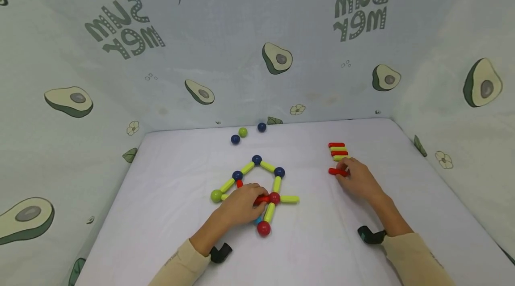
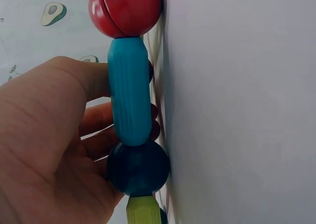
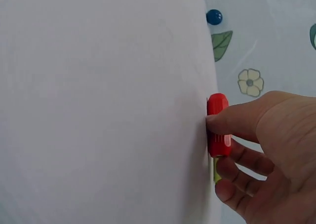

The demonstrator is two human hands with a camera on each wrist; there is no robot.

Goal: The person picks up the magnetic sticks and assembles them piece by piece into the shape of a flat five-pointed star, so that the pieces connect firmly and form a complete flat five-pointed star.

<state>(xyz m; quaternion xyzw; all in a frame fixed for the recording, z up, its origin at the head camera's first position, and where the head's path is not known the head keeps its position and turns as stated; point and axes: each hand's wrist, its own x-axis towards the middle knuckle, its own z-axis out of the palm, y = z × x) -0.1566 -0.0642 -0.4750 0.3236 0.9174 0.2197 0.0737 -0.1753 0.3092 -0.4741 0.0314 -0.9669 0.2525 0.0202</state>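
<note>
My left hand (image 1: 241, 204) reaches over a flat frame of magnetic rods and balls, its thumb and fingers around a red rod (image 1: 262, 199) that meets a red ball (image 1: 274, 198). A light blue rod (image 2: 129, 91) crosses in front of that hand in the left wrist view, between another red ball (image 2: 129, 9) and a dark blue ball (image 2: 138, 168). On the right, my right hand (image 1: 360, 181) pinches a loose red rod (image 3: 217, 125) low over the table. Part of the frame is hidden under the left hand.
Above the right hand lie several red and yellow-green rods in a stack (image 1: 339, 149). Two dark blue balls and a green ball (image 1: 243, 132) sit near the table's back edge. A yellow-green rod (image 1: 289, 199) sticks out to the frame's right. Printed cloth (image 1: 241, 22) hangs behind.
</note>
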